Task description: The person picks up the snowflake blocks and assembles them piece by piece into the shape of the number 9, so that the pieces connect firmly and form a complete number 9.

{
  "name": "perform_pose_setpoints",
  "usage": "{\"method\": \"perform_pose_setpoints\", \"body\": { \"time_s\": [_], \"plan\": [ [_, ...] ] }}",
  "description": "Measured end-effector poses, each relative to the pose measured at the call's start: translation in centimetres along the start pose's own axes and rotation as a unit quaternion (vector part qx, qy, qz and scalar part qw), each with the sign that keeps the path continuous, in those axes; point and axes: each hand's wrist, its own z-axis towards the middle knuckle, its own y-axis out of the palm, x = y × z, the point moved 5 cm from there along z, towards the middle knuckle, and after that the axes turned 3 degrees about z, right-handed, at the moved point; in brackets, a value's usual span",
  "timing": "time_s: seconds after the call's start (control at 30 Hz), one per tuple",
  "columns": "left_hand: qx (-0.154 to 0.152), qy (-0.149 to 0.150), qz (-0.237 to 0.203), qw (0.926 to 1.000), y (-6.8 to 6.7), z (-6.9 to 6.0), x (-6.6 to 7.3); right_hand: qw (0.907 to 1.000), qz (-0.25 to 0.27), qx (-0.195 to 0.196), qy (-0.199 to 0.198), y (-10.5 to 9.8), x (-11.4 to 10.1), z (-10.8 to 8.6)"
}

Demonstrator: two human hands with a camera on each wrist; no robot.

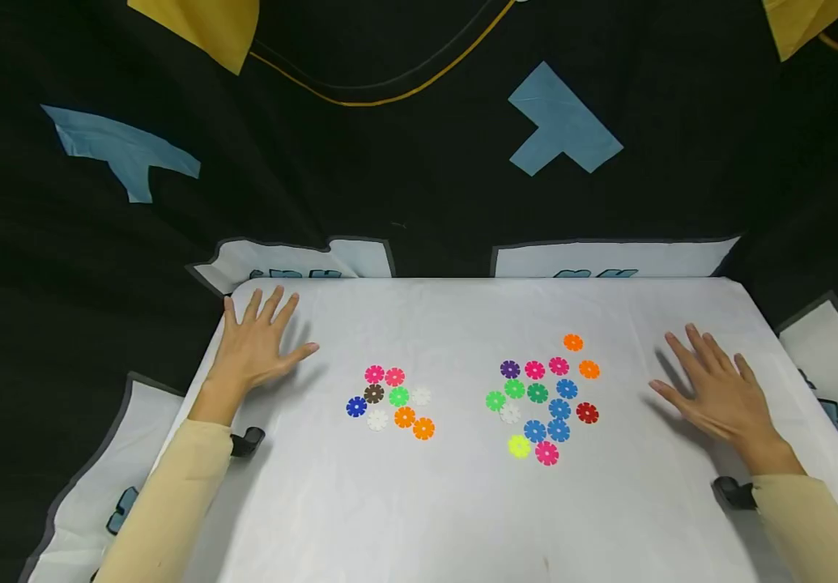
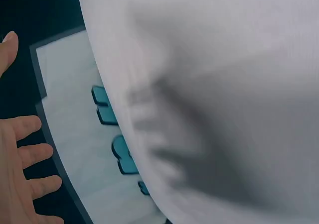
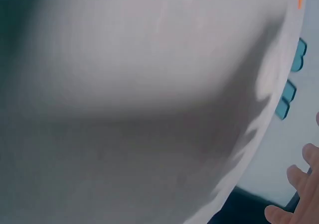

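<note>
My left hand [image 1: 249, 350] is held over the left side of the white table, fingers spread, holding nothing. On the right side, my right hand [image 1: 726, 398] is likewise spread and empty. Both cast shadows on the cloth. Between them lie two loose groups of small notched plastic discs. The smaller group, nearer my left hand, has a dark blue disc [image 1: 356, 406], a brown disc [image 1: 373, 393] and pink, green, white and orange ones. The larger group includes a red disc [image 1: 587, 413], a purple disc [image 1: 509, 369], a yellow disc [image 1: 519, 446] and several light blue ones.
The white table [image 1: 360, 510] has rounded far corners. Black cloth [image 1: 360, 186] hangs behind it, with blue tape pieces [image 1: 564, 121] and a yellow cord [image 1: 360, 104]. White panels with blue lettering [image 1: 608, 257] show past the table's edges. A dark wrist strap piece [image 1: 247, 442] sits at the left wrist.
</note>
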Motion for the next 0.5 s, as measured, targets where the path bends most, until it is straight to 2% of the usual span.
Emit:
{"method": "perform_pose_setpoints", "body": {
  "time_s": [0.2,0.33,0.5],
  "plan": [
    [0.02,0.034,-0.01,0.9992,-0.4,-0.4,3.0,0.9995,0.004,0.012,-0.029,0.1,-2.2,0.3],
    [0.019,0.067,-0.021,0.9973,-0.7,-0.5,5.8,0.9987,0.006,0.015,-0.049,0.3,-4.2,0.6],
    [0.018,0.126,-0.035,0.9913,-0.9,-0.2,9.9,0.9969,0.01,0.013,-0.076,1.0,-7.0,0.9]
  ]
}}
